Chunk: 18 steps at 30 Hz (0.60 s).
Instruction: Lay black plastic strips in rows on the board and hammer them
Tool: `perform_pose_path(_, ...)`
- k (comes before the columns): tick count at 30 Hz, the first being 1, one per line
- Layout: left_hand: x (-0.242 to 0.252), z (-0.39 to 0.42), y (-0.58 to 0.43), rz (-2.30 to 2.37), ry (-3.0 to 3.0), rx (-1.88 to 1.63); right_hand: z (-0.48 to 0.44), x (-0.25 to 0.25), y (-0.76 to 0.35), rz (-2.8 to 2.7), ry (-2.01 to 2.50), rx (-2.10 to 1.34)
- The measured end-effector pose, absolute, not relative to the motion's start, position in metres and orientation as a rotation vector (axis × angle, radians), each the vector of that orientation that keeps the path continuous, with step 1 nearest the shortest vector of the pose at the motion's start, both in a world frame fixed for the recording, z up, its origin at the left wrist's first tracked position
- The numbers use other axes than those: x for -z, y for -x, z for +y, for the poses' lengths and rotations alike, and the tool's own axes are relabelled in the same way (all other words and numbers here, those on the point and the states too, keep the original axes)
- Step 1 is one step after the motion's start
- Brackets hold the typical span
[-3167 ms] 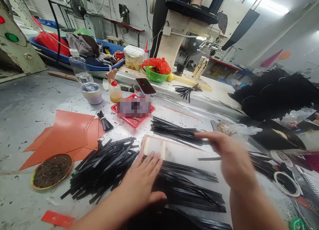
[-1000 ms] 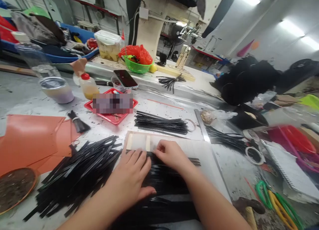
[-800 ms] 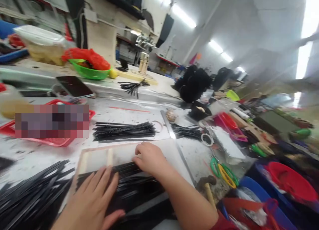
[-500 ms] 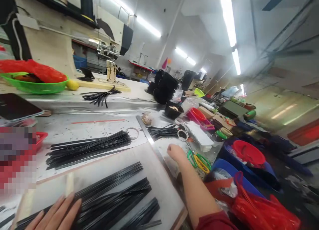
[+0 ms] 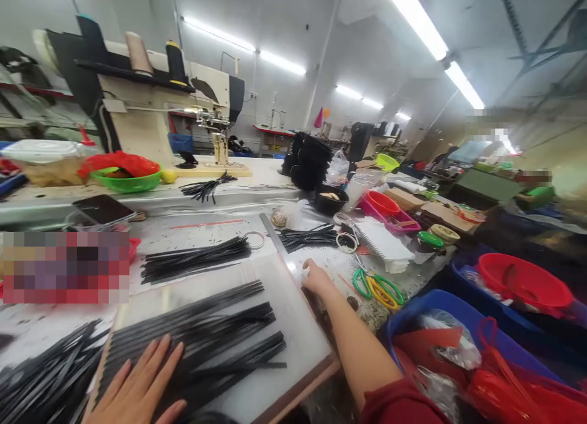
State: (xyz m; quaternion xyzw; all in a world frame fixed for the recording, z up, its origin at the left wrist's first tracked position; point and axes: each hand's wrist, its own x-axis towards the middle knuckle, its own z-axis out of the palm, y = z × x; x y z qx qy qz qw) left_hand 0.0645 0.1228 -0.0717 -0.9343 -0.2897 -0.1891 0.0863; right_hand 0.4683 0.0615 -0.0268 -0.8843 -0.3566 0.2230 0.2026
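My left hand (image 5: 144,378) lies flat with fingers spread on a layer of black strips (image 5: 220,317). These strips rest side by side on a whitish board (image 5: 302,335), with some crossing others toward its right side. Past the board's right edge, my right hand (image 5: 318,281) is low over the table, its fingers bent inward; whatever lies under them is hidden. Close by are a metal ruler (image 5: 274,233), green-handled and yellow-handled scissors (image 5: 378,288), and a tied bundle of black strips (image 5: 309,236). Another bundle (image 5: 197,259) sits behind the board.
A sewing machine (image 5: 220,121) stands at the back. More loose black strips (image 5: 50,366) lie at left. A phone (image 5: 103,208) and green bowl (image 5: 131,180) are beyond. Blue bins (image 5: 415,304) stand along the right, with a notepad (image 5: 385,243) and a black bowl (image 5: 331,199) nearby.
The view has swung left and outward, bringing in the loose strips at left. My left hand remains flat on the strips, with more of it visible. My right hand stays beside the board.
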Motion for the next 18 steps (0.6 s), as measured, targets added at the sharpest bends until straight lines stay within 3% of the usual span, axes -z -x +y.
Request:
perform_pose_path(9, 0.032, 0.023, -0.044, -0.744, 2.644, 0.457, 0.026, 0.028, -0.473, -0.767, 2.096, -0.520)
perform_pose_path(18, 0.059, 0.048, -0.087, -0.585, 2.666, 0.770, -0.043, 0.018, -0.538, -0.453, 2.187, -0.175)
